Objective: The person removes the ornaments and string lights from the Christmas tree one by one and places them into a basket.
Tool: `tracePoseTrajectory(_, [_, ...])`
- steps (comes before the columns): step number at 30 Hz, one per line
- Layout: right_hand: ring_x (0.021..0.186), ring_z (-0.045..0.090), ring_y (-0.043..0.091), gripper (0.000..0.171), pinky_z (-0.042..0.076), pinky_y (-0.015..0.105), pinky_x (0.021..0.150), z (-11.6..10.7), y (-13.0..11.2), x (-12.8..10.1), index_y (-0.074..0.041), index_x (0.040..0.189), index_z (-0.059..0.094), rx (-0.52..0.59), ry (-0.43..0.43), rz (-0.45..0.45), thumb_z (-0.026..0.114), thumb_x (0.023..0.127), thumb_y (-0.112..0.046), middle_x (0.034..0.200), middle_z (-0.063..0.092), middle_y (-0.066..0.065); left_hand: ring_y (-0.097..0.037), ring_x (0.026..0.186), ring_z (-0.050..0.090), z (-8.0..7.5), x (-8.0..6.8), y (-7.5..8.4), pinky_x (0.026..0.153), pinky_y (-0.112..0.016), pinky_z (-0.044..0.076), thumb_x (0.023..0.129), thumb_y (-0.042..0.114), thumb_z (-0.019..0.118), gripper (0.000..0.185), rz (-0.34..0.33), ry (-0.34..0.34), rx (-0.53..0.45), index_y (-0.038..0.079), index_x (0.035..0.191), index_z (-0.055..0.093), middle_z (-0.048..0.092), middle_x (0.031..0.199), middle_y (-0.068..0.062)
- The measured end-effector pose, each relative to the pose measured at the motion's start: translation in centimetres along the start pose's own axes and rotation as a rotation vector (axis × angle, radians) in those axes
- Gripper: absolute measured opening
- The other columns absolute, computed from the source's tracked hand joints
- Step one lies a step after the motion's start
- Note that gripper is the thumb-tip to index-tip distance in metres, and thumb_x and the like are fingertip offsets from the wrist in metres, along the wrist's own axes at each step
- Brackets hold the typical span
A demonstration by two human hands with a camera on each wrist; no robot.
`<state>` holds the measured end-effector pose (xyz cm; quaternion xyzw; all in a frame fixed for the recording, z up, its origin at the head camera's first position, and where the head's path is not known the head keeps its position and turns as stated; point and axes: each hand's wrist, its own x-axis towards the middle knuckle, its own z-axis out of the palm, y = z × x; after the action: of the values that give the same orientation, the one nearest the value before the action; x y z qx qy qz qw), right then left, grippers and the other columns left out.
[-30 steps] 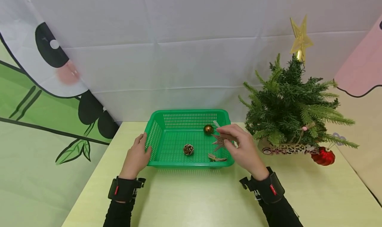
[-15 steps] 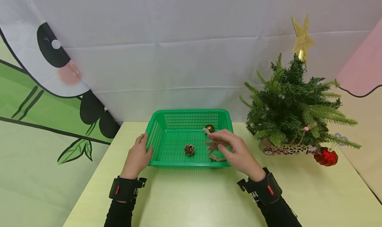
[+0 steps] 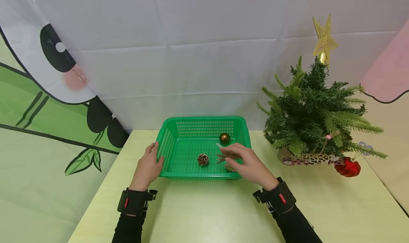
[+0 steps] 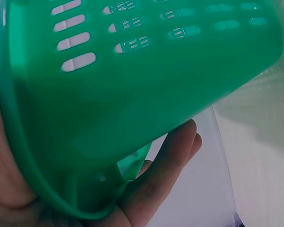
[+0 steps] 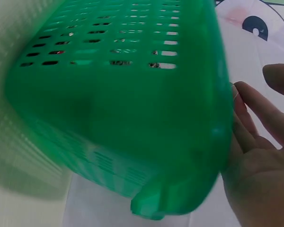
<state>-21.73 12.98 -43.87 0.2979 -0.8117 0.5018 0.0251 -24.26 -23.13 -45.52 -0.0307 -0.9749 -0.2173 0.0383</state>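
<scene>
A green plastic basket (image 3: 204, 175) sits on the table, seen from outside in both wrist views. My left hand (image 3: 146, 166) grips its left rim; in the left wrist view its fingers (image 4: 173, 151) reach along the basket's outside. Over the basket's right side, my right hand (image 3: 244, 162) holds a brownish glitter star ornament (image 3: 220, 158), turned nearly edge-on. A pale ribbon end (image 3: 218, 145) shows by its fingertips; the exact hold is hidden. In the right wrist view, the right hand (image 5: 262, 142) is beyond the rim, thumb apart from the fingers.
Inside the basket lie a pinecone (image 3: 202, 160), a shiny gold-brown ball (image 3: 224, 138) and a partly covered small ornament (image 3: 230, 168). To the right stands a small Christmas tree (image 3: 316, 111) with a gold star (image 3: 325, 42), a red bauble (image 3: 348, 167) and a lettered sign (image 3: 316, 160).
My right hand has moved left and slightly lower over the basket, the star ornament moving with it and turning edge-on. The left hand keeps its place on the rim.
</scene>
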Motion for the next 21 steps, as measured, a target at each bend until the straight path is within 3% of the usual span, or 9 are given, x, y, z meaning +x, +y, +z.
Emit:
tracePoseTrajectory(8, [0.116, 0.065, 0.033, 0.041, 0.054, 0.052, 0.098, 0.6, 1.3, 0.0, -0.006, 0.144, 0.061, -0.137, 0.007, 0.071, 0.064, 0.103, -0.012, 0.134, 0.064, 0.012, -0.055, 0.120, 0.061, 0.0, 0.1, 0.1, 0.095, -0.064, 0.052, 0.107, 0.014, 0.051, 0.065, 0.009, 0.004, -0.002, -0.010, 0.161, 0.023, 0.028, 0.161, -0.037])
tracePoseTrajectory(18, [0.116, 0.065, 0.036, 0.041, 0.053, 0.050, 0.096, 1.0, 1.8, 0.2, -0.007, 0.142, 0.063, -0.243, 0.018, 0.100, 0.066, 0.102, -0.014, 0.141, 0.061, 0.014, -0.055, 0.117, 0.062, -0.2, 0.0, 0.2, 0.094, -0.063, 0.052, 0.108, 0.015, 0.050, 0.065, 0.001, -0.007, -0.003, -0.009, 0.161, 0.021, 0.027, 0.161, -0.037])
tracePoseTrajectory(21, [0.124, 0.062, 0.037, 0.040, 0.052, 0.052, 0.101, 1.1, 1.8, 0.2, -0.007, 0.141, 0.064, -0.264, 0.021, 0.113, 0.066, 0.102, -0.015, 0.146, 0.058, 0.016, -0.054, 0.117, 0.063, -0.2, 0.0, 0.1, 0.093, -0.062, 0.053, 0.108, 0.015, 0.050, 0.065, 0.002, -0.008, -0.007, -0.009, 0.161, 0.021, 0.026, 0.161, -0.037])
